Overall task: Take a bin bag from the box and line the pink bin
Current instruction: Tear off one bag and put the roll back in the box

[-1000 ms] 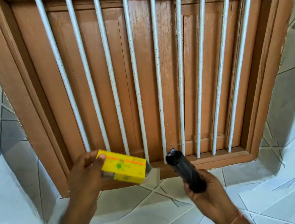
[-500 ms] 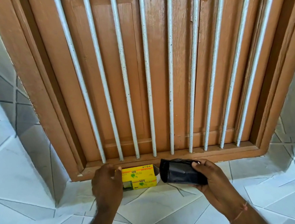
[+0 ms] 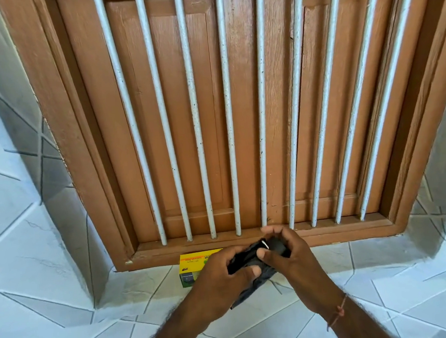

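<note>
Left hand (image 3: 219, 273) has released the box (image 3: 195, 267), now on the ledge, joining right hand (image 3: 290, 254); both grips clamp the bag roll (image 3: 250, 260), axis left-right.

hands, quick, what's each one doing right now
Left hand: closed on the black bin bag roll.
Right hand: closed on the same roll, fingers curled over its top.
</note>
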### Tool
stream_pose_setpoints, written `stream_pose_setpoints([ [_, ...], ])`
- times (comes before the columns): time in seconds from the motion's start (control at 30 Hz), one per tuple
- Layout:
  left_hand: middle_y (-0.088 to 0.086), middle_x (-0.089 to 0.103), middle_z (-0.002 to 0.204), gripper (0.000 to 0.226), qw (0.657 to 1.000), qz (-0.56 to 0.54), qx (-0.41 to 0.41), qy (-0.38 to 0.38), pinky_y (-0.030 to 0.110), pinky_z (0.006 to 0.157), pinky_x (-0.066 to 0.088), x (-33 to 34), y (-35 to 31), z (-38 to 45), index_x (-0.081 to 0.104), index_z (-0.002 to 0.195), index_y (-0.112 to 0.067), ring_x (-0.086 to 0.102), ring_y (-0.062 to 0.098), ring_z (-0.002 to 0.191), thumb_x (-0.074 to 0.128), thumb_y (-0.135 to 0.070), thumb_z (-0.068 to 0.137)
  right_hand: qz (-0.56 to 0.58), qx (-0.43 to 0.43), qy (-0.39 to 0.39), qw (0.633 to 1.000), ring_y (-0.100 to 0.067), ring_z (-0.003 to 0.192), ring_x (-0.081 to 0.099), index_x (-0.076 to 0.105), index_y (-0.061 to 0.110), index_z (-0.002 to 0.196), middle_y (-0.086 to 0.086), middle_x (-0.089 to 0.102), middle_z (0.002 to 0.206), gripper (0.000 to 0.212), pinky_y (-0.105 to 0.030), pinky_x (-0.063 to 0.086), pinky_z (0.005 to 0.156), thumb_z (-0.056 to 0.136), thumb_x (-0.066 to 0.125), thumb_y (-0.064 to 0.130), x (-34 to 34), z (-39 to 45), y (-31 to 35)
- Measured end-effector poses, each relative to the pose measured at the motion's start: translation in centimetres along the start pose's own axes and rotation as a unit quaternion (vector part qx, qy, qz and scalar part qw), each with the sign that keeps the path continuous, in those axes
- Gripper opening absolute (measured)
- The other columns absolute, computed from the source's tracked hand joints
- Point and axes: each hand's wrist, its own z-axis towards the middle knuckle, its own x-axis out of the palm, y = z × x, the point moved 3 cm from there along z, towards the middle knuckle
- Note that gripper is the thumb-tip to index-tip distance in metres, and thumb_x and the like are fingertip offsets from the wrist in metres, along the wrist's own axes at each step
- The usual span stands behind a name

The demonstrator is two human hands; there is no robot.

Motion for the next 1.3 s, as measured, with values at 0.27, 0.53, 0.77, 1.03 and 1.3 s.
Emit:
stream_pose_setpoints([
  [0.27, -0.014, 0.073, 0.085, 0.015, 0.984, -0.023, -0.068, -0.163, 0.022, 0.066, 0.056, 1.2, -0.7, 0.2, 0.066, 0.098, -0.033, 0.068, 0.002, 0.076, 0.069, -0.031, 0.083, 0.328, 0.228, -0.009, 0.917, -0.033, 0.108, 0.064, 0.068, 0.014, 0.112, -0.014, 0.072, 0.109, 0.036, -0.054, 0.056, 0.085, 0.084, 0.064, 0.036, 4.8, -3.2, -1.7],
  [0.53, 0.001, 0.073, 0.08, 0.023, 0.974, -0.007, -0.087, -0.211, 0.031, 0.068, 0.052, -0.2, -0.8, -0.1, 0.073, 0.084, -0.019, 0.067, 0.019, 0.081, 0.052, -0.021, 0.096, 0.366, 0.318, -0.006, 0.874, -0.036, 0.103, 0.065, 0.064, 0.012, 0.12, -0.02, 0.072, 0.112, 0.05, -0.043, 0.058, 0.073, 0.076, 0.072, 0.036, 4.2, -3.4, -2.0],
  [0.77, 0.003, 0.071, 0.085, 0.023, 0.965, -0.04, -0.069, -0.251, 0.029, 0.068, 0.046, -3.9, -2.1, 0.8, 0.069, 0.086, -0.015, 0.063, 0.018, 0.082, 0.051, -0.023, 0.097, 0.404, 0.301, -0.004, 0.864, -0.033, 0.084, 0.069, 0.068, 0.011, 0.109, -0.017, 0.074, 0.104, 0.042, -0.04, 0.057, 0.067, 0.071, 0.076, 0.027, 2.5, -2.8, -1.7],
  [1.03, 0.001, 0.065, 0.098, 0.018, 0.916, -0.104, -0.072, -0.38, 0.029, 0.077, 0.043, -11.5, -2.8, -0.4, 0.065, 0.102, -0.019, 0.057, 0.022, 0.099, 0.048, -0.019, 0.098, 0.4, 0.275, -0.014, 0.874, -0.036, 0.108, 0.066, 0.063, 0.006, 0.123, -0.019, 0.068, 0.121, 0.057, -0.047, 0.056, 0.088, 0.069, 0.079, 0.008, 0.1, -2.5, -1.7],
  [1.3, 0.015, 0.065, 0.114, 0.025, 0.859, -0.038, -0.104, -0.5, 0.044, 0.094, 0.044, -14.5, -1.4, -3.8, 0.065, 0.11, -0.008, 0.057, 0.038, 0.107, 0.046, -0.014, 0.096, 0.285, 0.271, -0.021, 0.919, -0.04, 0.101, 0.066, 0.066, 0.007, 0.117, -0.024, 0.071, 0.113, 0.066, -0.053, 0.053, 0.089, 0.053, 0.083, 0.012, -2.3, -2.9, -1.3],
])
